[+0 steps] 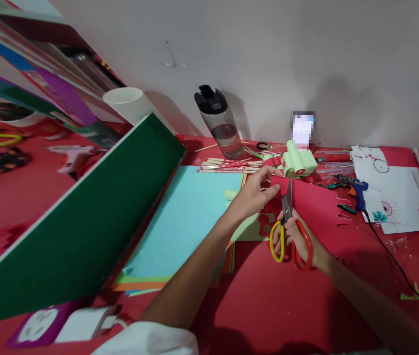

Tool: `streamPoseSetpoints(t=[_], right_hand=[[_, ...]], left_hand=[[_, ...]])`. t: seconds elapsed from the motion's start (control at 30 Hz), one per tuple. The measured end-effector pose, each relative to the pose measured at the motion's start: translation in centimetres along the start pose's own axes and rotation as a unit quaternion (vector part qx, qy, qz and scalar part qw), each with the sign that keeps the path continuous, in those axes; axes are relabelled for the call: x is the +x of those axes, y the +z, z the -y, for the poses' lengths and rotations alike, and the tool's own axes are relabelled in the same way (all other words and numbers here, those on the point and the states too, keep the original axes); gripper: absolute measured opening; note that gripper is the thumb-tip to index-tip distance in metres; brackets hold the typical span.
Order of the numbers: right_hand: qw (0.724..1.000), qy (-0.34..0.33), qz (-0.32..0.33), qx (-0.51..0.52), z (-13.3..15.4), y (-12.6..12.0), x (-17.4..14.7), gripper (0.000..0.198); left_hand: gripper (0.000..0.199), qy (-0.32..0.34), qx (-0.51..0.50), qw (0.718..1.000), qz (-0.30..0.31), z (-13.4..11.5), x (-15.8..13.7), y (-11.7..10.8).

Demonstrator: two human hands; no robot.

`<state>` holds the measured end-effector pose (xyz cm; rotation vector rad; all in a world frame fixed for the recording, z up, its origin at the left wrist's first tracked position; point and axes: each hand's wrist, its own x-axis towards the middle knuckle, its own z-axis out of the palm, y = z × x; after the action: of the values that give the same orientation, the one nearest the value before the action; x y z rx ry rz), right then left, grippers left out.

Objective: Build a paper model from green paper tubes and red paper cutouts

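My left hand (254,192) pinches a piece of red paper (279,186) between thumb and fingers. In my right hand (300,239) are scissors (287,209) with one yellow and one red handle. Their blades point away from me, slightly apart, against the paper held by my left hand. Beneath and to the right lies a larger red sheet (316,202) with slits and cut-outs along its right edge. A pale green sheet (250,229) with red cut shapes on it lies under my left wrist. Just beyond my hands sit rolled light green paper pieces (298,160).
A stack of coloured paper (194,212) lies left, beside a leaning green board (84,222). Along the wall stand a water bottle (220,123), wooden sticks (227,165) and a phone (303,129). At right are a blue glue gun (359,192) with its cord and patterned paper (398,197).
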<state>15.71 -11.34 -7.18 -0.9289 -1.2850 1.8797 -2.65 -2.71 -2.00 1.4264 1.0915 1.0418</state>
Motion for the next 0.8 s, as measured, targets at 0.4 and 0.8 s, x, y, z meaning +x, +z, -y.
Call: streamPoseSetpoints(t=[0.4, 0.8], right_hand=[[0.999, -0.029, -0.030, -0.011, -0.1, 0.4, 0.2, 0.040], [0.999, -0.023, -0.047, -0.011, 0.4, 1.0, 0.4, 0.037]], left_hand=[[0.025, -0.006, -0.037, 0.999, 0.006, 0.3, 0.0, 0.3], [0.024, 0.002, -0.074, 0.997, -0.015, 0.5, 0.0, 1.0]])
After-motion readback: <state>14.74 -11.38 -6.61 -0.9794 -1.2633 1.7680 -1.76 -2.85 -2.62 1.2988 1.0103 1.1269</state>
